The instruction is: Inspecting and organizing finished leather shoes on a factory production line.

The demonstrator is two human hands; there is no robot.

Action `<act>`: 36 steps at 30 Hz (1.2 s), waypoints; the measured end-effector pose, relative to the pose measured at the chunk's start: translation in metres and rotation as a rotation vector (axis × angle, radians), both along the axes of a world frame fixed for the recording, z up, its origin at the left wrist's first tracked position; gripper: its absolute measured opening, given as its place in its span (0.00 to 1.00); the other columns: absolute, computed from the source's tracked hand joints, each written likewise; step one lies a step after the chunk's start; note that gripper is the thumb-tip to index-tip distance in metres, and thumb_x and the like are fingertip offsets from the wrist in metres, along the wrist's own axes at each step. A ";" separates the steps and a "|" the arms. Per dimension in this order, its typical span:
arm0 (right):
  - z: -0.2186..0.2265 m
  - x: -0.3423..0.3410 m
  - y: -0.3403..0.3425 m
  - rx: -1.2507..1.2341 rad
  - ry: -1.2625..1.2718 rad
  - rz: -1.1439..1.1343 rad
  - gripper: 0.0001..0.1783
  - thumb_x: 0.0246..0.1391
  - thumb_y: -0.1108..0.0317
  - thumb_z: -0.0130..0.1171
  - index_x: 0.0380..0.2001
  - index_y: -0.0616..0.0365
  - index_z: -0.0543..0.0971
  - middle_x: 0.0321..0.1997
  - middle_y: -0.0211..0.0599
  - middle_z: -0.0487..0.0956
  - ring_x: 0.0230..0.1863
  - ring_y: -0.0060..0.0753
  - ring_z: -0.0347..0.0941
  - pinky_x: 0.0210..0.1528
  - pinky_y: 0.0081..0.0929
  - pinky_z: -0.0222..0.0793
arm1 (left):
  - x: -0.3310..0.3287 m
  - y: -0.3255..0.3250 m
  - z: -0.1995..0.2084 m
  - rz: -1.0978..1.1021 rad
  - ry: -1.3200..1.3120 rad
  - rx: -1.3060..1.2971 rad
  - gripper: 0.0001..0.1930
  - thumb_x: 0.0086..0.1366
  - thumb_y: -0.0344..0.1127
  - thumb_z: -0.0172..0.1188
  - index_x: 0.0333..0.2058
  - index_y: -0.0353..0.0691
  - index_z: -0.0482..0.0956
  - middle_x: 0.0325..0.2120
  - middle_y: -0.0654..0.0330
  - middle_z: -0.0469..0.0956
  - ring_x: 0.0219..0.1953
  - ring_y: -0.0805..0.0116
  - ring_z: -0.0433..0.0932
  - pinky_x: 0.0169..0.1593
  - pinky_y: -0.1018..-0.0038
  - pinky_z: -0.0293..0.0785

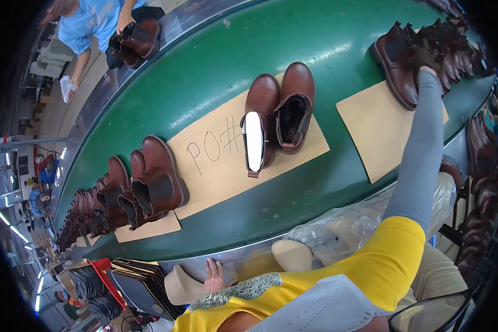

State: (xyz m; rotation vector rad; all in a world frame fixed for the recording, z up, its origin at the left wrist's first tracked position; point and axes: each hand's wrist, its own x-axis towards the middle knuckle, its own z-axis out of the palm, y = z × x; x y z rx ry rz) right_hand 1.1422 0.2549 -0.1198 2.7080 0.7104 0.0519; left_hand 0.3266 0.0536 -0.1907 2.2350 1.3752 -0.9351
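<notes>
My right arm, in a grey sleeve, stretches to the far right. My right hand (424, 58), in a dark glove, closes on a brown leather ankle boot (395, 61) at the near end of a row; its fingers partly blend into the dark leather. My left hand (214, 275) is bare and rests on the metal edge of the belt with its fingers apart, holding nothing. In the middle, a pair of brown boots stands on a cardboard sheet (205, 160) marked with handwriting. A white insole (253, 141) pokes out of the left boot (262, 94); the right boot (297, 80) shows a dark inside.
A green conveyor belt (205, 94) carries more boots (157, 177) at left and another cardboard sheet (371, 133) at right. Across it, a person in a blue shirt (91, 25) holds boots (141, 41). Clear plastic wrapping (337, 227) and a red-edged crate (106, 279) lie nearer me.
</notes>
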 end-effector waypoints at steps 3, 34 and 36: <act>-0.002 0.023 0.015 -0.119 0.090 0.130 0.30 0.40 0.61 0.65 0.52 0.39 0.76 0.67 0.38 0.62 0.66 0.60 0.55 0.62 0.54 0.57 | 0.004 0.002 -0.001 0.022 0.022 -0.024 0.51 0.45 0.57 0.68 0.59 0.26 0.58 0.63 0.32 0.46 0.64 0.35 0.52 0.61 0.63 0.64; 0.269 -0.455 -0.138 0.183 -0.096 1.264 0.09 0.40 0.71 0.55 0.29 0.60 0.73 0.28 0.52 0.75 0.34 0.57 0.73 0.35 0.45 0.69 | -0.076 0.016 0.078 0.029 -1.202 0.402 0.32 0.57 0.37 0.63 0.59 0.36 0.62 0.59 0.46 0.63 0.54 0.48 0.70 0.53 0.63 0.71; 0.236 -0.509 -0.140 0.059 0.026 1.505 0.09 0.42 0.67 0.57 0.31 0.56 0.76 0.31 0.49 0.77 0.36 0.52 0.75 0.38 0.43 0.71 | -0.085 0.019 0.086 0.164 -1.294 0.298 0.30 0.59 0.38 0.62 0.58 0.36 0.63 0.57 0.47 0.65 0.50 0.51 0.73 0.50 0.65 0.72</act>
